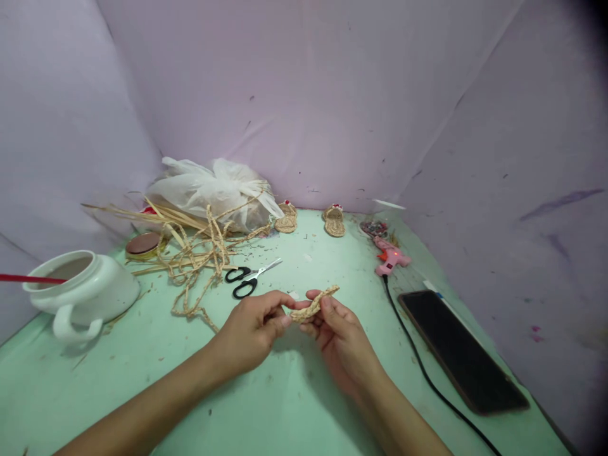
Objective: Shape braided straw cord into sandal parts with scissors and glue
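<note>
Between my two hands is a short piece of braided straw [313, 306], tan and slightly curved, held above the table. My left hand [256, 326] pinches its left end with thumb and forefinger. My right hand [338, 323] grips the piece further right, thumb on top, and its tip sticks up past the fingers. Black-handled scissors [251, 278] lie just beyond my left hand, blades pointing away to the right. A long loose straw braid [216, 244] is heaped left of the scissors, one end trailing toward my left wrist.
Two tiny woven slippers [285, 221] stand by the back wall. A white plastic bag [218, 190] sits behind the braid. A white pot [90, 288] and a round tin [143, 244] are at left. Rightward lie a pink glue gun [391, 254], its black cord [418, 358] and a phone [460, 348].
</note>
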The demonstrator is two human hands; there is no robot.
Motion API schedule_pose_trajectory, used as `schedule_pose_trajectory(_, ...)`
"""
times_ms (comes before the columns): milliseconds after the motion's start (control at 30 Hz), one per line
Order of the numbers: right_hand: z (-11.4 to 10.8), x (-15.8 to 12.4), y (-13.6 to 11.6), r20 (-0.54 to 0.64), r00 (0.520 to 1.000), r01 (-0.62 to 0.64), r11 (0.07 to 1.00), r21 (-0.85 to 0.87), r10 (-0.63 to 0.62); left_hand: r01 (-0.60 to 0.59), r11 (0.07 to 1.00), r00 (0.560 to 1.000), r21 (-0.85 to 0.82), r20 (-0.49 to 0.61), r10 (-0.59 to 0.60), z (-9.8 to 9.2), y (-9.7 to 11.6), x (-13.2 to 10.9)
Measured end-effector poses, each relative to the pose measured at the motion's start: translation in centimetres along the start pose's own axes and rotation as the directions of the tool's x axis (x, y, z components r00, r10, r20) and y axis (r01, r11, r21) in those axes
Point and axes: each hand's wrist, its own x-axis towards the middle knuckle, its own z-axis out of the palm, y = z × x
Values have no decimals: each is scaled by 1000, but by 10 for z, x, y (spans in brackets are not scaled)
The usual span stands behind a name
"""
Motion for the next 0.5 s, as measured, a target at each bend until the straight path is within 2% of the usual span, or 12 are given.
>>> schedule_pose_trajectory(200, 3, -1, 2, -32, 999, -4, 1000, 1, 4, -67, 989, 998, 129, 1, 67, 2, 2, -3)
schedule_pose_trajectory(267, 3, 0, 3, -67, 998, -17, 1000, -15, 16, -44, 996, 999, 73, -3, 44, 3, 1, -2)
schedule_pose_trajectory(367, -1, 1, 2, -158, 987, -17, 992, -122, -2, 70, 989, 998, -129, 19, -68, 2, 0, 2)
schedule_pose_trajectory(400, -4, 1, 1, -219, 972, 35, 975, -217, -83, 117, 975, 993, -188, 26, -114, 1, -1, 3)
schedule_pose_trajectory(433, -6, 1, -2, -261, 939, 122, 926, -358, -224, 160, 960, 987, -231, 30, -157, 1, -1, 4)
schedule_pose_trajectory(467, -8, 1, -4, -234, 884, 233, 815, -530, -404, 195, 946, 981, -258, 32, -193, 0, 0, 5)
schedule_pose_trajectory(500, -10, 0, -7, -109, 815, 349, 631, -693, -570, 224, 934, 974, -277, 38, -223, 0, 0, 5)
